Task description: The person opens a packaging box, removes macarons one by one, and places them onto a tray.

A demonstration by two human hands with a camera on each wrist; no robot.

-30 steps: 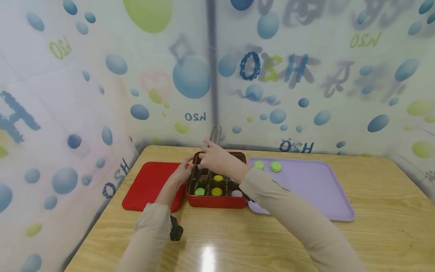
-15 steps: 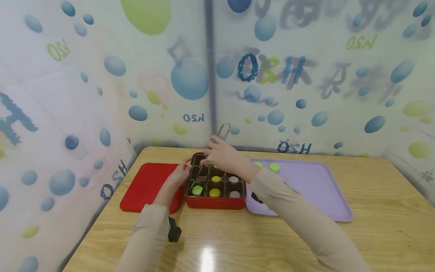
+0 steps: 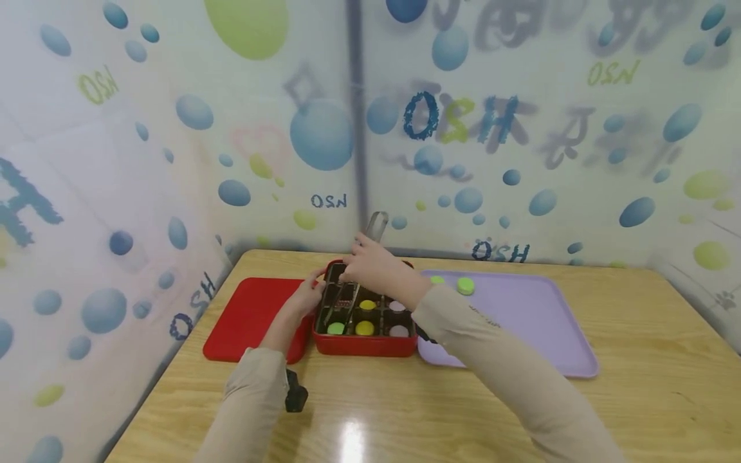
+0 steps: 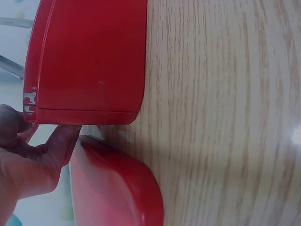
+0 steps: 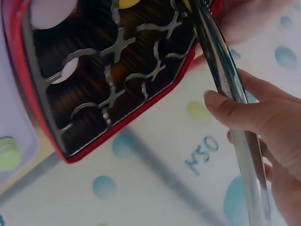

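My right hand (image 3: 379,267) grips a pair of metal tongs (image 3: 376,226) from above, thumb and fingers on opposite sides in the right wrist view. The tongs' arms reach down into a red box (image 3: 366,346) with black dividers, their ends near a green macaron (image 3: 336,328) in the front left compartment. Yellow macarons (image 3: 365,328) and pale pink ones (image 3: 398,331) sit in other compartments. At the box's left side, my left hand (image 3: 303,299) holds the wall, fingers against its outside in the left wrist view. My right hand hides part of the box's back.
Left of the box lies a red lid (image 3: 255,318). A lilac tray (image 3: 515,321) stands against the right side, with two green macarons, one (image 3: 466,286) in plain sight, the other partly behind the right sleeve. A patterned wall cloth (image 3: 278,225) rises behind the table.
The tongs' loop spread wider half a second ago and is narrower now. My right hand shifted slightly right, then back left. My left hand stays at the box.
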